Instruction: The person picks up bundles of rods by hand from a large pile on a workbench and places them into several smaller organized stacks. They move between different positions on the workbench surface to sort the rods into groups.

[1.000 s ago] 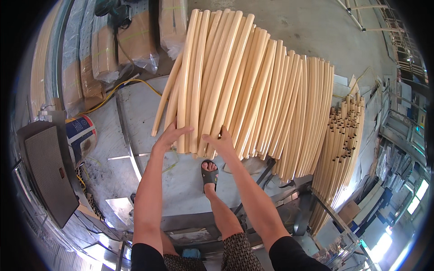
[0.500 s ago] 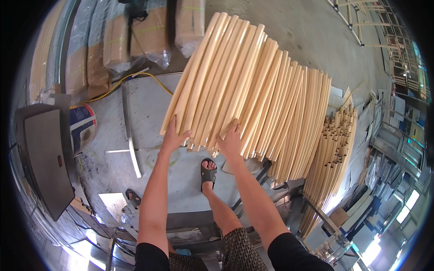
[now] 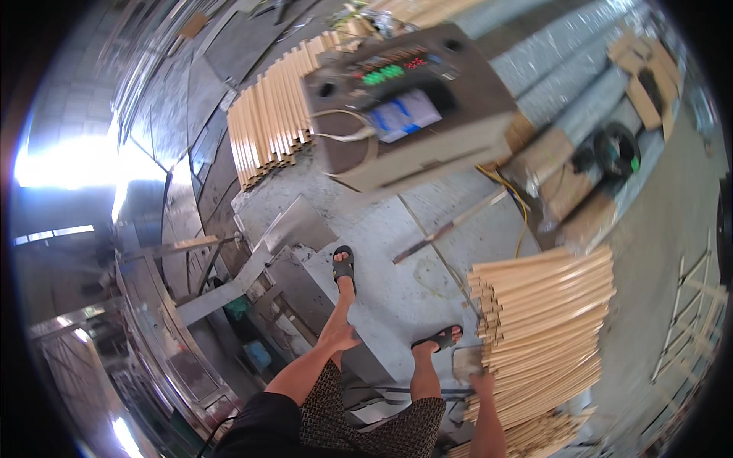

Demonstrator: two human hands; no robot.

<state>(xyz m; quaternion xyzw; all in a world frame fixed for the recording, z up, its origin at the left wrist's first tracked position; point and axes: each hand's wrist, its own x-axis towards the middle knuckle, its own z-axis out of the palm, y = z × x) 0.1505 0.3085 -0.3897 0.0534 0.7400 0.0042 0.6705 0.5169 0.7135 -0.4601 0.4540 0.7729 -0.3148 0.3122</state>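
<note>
My left hand (image 3: pixel 341 334) hangs in front of my left shin, over the floor; its fingers look loosely stretched and I see nothing in them. To the right, my right hand (image 3: pixel 482 383) is low beside the near ends of a tall stack of wood-coloured tubes (image 3: pixel 546 328). Blur hides its fingers, and I cannot tell whether it touches the stack. The tubes lie side by side in layers, with their ends toward my feet. More such tubes (image 3: pixel 534 437) lie below them at the lower right.
Ahead stands a boxy brown machine (image 3: pixel 466 84) with lit green and red displays. Another tube stack (image 3: pixel 267 114) lies behind it on the left. Wrapped long packages (image 3: pixel 565 160), a yellow cable (image 3: pixel 500 179) and a bar (image 3: pixel 450 227) are to the right. Metal sheets (image 3: pixel 294 229) lie left of my feet.
My view has swung left, bringing the machine ahead and shifting the tube stack to my right. Both hands have come off the top tubes; the left has dropped toward my leg.
</note>
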